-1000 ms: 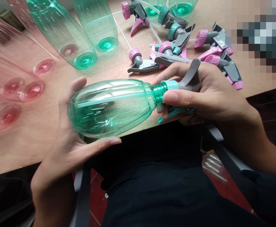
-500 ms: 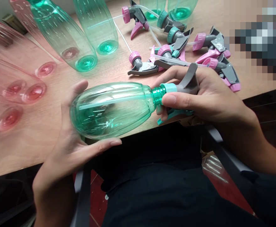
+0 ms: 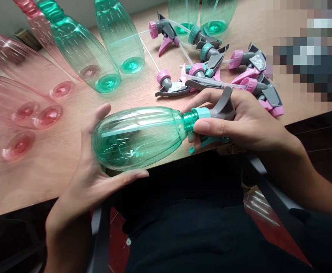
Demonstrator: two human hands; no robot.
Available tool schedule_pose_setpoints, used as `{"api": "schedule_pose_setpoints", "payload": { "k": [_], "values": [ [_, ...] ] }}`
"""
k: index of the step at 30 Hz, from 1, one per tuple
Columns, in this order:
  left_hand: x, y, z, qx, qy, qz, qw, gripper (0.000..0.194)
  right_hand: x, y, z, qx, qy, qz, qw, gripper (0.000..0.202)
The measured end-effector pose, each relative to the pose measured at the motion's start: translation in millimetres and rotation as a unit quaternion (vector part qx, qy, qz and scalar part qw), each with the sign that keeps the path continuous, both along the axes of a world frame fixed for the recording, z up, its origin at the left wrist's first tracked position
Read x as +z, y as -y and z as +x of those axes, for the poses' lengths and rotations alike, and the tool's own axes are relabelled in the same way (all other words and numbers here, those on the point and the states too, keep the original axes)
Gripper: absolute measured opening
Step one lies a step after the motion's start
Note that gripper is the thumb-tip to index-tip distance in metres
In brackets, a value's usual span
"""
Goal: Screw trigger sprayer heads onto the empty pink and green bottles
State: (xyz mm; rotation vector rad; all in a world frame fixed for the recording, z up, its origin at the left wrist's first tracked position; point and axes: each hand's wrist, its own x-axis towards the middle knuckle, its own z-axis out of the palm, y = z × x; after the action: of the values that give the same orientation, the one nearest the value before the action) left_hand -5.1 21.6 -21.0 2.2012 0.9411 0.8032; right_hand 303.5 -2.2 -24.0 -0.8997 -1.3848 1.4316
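Note:
A clear green bottle (image 3: 143, 138) lies sideways between my hands over the table's front edge, a pale tube inside it. My left hand (image 3: 94, 170) cups its base, the thumb below and the fingers behind. At the neck, my right hand (image 3: 228, 121) holds a grey and teal spray head (image 3: 223, 104), thumb on the teal collar, which sits at the threaded neck. Whether the collar is fully seated cannot be told. Just beyond my right hand lie several loose spray heads, among them a pink and grey one (image 3: 171, 85).
Two green bottles (image 3: 109, 81) and several pink bottles (image 3: 62, 89) stand at the left on the wooden table (image 3: 41, 182). Two more green bottles with tubes (image 3: 214, 26) stand at the back. A blurred-out patch covers the upper right. A chair's armrest shows below each forearm.
The view has shifted slightly, so the table items appear a little lower. Both hands keep their hold on the bottle and spray head, with almost no change between them.

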Motion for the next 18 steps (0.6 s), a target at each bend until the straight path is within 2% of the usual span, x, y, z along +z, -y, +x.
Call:
{"api": "schedule_pose_setpoints", "payload": {
  "k": [8,15,18],
  "values": [
    [-3.7,-0.3,-2.1,0.017,0.0,-0.011,1.0,0.131,2.3,1.1,-1.3,-0.008,0.003,-0.01,1.0,0.029],
    [-2.6,-4.2,-4.8,0.005,-0.029,0.042,0.999,0.141,0.3,-0.3,0.5,0.006,0.001,0.001,1.0,0.027],
    [-3.4,-5.2,-6.9,-0.016,-0.011,0.016,1.0,0.143,0.4,-0.6,0.5,0.008,0.002,0.0,1.0,0.027]
  ]
}}
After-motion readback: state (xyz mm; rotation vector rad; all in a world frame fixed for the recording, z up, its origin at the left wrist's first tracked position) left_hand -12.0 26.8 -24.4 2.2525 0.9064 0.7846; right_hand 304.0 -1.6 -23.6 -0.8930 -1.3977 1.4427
